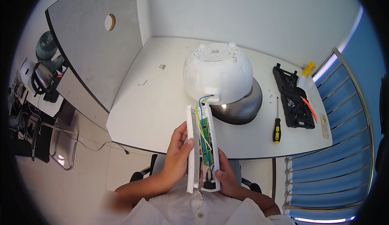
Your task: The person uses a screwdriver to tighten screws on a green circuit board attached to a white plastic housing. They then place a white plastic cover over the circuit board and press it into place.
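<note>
- Left hand [177, 156] grips a long white plastic cover strip [190, 152]; right hand [225, 176] clasps the matching white housing with its green circuit board [205, 132], both above the table edge.
- Risk: thin blue and yellow wires [201, 103] tethering it to the upturned white cooker [217, 73] could tear loose if pulled.

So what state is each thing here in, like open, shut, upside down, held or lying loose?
White cooker body: upside down on the table, wires coming out.
Long white panel: opened, circuit board and wires showing.
Left hand: gripping the panel's left half.
Right hand: holding its lower right end.
Screwdriver: lying loose.
Black tool case: open.
</note>
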A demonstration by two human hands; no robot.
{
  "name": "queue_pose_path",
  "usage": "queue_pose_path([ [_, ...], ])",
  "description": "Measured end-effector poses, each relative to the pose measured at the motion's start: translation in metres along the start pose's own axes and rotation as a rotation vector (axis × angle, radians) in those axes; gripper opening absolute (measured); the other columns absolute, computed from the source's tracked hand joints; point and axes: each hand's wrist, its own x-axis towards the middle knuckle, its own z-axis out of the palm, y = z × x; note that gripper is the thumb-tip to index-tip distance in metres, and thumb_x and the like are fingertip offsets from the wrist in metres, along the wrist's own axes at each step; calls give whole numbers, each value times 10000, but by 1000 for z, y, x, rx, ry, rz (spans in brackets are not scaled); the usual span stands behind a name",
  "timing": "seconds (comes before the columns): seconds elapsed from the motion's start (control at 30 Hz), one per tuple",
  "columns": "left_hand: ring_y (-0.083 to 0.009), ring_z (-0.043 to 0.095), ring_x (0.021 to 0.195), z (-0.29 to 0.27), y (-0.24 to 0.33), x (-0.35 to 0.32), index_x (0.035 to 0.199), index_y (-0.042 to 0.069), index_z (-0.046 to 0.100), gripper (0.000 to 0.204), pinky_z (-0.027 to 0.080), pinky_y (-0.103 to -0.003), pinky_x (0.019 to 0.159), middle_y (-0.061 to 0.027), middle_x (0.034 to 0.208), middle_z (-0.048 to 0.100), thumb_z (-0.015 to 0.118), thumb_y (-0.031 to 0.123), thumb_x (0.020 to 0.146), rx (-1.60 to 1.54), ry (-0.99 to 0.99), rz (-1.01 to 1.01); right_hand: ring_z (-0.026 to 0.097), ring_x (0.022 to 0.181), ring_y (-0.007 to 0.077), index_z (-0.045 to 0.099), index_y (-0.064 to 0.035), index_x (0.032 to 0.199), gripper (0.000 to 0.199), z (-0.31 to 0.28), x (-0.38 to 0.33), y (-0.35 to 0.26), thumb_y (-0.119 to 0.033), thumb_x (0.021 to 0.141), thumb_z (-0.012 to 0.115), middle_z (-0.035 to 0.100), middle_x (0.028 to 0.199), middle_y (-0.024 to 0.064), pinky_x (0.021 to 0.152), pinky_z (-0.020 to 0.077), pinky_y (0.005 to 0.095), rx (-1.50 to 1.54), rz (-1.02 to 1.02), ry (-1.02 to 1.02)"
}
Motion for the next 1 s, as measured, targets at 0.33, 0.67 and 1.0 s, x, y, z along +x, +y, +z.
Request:
queue_pose_path([
  [0.33, -146, 471, 1040, 4, -6, -1, 1332, 26, 242, 458, 437, -277, 847, -102, 1233, 402, 391, 103, 906, -167, -34, -167, 478, 1095, 199, 91, -47, 1392, 906, -14, -20, 1, -346, 763, 671, 411, 1265, 149, 915, 396, 346, -210, -25, 19],
  [0.67, -278, 480, 1119, 7, -25, -3, 1346, 64, 197, 461, 450, -394, 900, -134, 1224, 408, 362, 141, 922, 16, -65, -26, 529, 1008, 205, 82, -52, 1393, 841, -11, -23, -13, -145, 778, 647, 480, 1143, 151, 827, 441, 317, -551, -30, -54],
  [1.0, -173, 425, 1132, 17, -14, -6, 1352, 52, 197, 470, 367, -323, 946, -105, 1257, 386, 373, 136, 924, -84, -41, -55, 464, 1122, 228, 90, -60, 1400, 834, -13, -26, -9, -127, 774, 637, 425, 1230, 156, 938, 369, 348, -356, -79, 2],
])
